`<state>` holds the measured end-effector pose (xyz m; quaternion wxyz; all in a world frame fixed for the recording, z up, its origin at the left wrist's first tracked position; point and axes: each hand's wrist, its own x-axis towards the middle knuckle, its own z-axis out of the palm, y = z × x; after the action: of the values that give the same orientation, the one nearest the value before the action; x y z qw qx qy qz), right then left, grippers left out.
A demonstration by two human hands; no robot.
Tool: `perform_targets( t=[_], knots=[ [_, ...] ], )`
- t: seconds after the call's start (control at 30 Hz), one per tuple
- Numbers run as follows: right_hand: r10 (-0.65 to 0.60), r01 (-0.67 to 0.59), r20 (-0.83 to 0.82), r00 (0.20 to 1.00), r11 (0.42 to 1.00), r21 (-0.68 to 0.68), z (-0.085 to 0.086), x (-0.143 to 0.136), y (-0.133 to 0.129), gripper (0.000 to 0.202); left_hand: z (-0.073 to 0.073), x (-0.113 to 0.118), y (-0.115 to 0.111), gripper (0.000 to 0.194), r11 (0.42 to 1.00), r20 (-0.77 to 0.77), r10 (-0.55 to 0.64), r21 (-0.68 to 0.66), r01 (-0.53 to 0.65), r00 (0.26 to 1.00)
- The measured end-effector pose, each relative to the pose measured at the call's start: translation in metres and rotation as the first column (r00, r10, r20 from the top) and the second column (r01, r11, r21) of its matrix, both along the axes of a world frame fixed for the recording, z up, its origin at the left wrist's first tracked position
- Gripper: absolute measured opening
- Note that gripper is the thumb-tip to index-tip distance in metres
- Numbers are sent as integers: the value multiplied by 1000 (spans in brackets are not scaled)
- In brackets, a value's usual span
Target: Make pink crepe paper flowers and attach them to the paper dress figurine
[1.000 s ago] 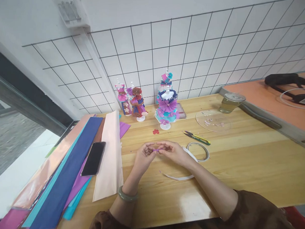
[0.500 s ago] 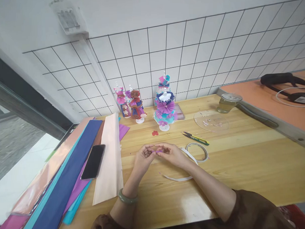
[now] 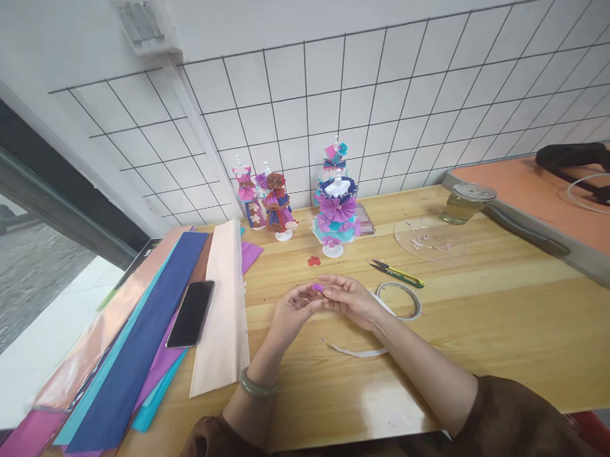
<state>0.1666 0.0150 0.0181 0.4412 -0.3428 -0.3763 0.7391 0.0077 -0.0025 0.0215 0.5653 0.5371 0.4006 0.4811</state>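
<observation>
Between my fingertips, above the middle of the table, is a small purple paper piece (image 3: pixel 318 288); its exact shape is partly hidden by the fingers. My right hand (image 3: pixel 351 300) pinches it from the right, the thumb pressed to it. My left hand (image 3: pixel 294 313) has its fingers curled at the piece's left side and closed on it. Just beyond the hands lies a red paper flower (image 3: pixel 313 261). Close to my right hand are a roll of double-sided tape (image 3: pixel 418 308) and a loose white strip (image 3: pixel 362 353), partly covered by the right forearm.
Green-and-yellow thread snips (image 3: pixel 397 274) lie right of the hands. Paper-dressed stands (image 3: pixel 337 211) line the back. A clear dish (image 3: pixel 430 241) of beads and a lidded cup (image 3: pixel 467 203) are at right. Left are coloured paper sheets (image 3: pixel 139 347) and a phone (image 3: pixel 190 314).
The purple piece has been turned up between the fingers and shows more of its surface. My right hand's fingers have spread a little. The whole view has shifted slightly.
</observation>
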Motion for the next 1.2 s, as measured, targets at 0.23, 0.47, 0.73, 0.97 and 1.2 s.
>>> perform_targets(
  t=[0.23, 0.47, 0.73, 0.97, 1.2],
  knots=[
    [140, -152, -109, 984, 982, -111, 0, -3, -4, 38, -5, 1, 1, 27, 1000, 65, -12, -25, 13, 998],
    [144, -156, -89, 986, 977, -142, -1, -3, -5, 38, -5, -1, 1, 19, 997, 75, 46, -69, -41, 996],
    [158, -164, -55, 986, 978, -133, -3, -4, -5, 34, -8, -2, 1, 32, 994, 105, 16, -106, -4, 994],
    [171, -174, -31, 985, 974, -148, -1, 0, -4, 32, -9, -3, 3, 19, 986, 136, 26, -169, -2, 990],
    [138, -153, 193, 971, 986, 61, 4, 2, -3, 38, -10, -9, 6, 14, 926, 429, 88, -368, 85, 899]
  ],
)
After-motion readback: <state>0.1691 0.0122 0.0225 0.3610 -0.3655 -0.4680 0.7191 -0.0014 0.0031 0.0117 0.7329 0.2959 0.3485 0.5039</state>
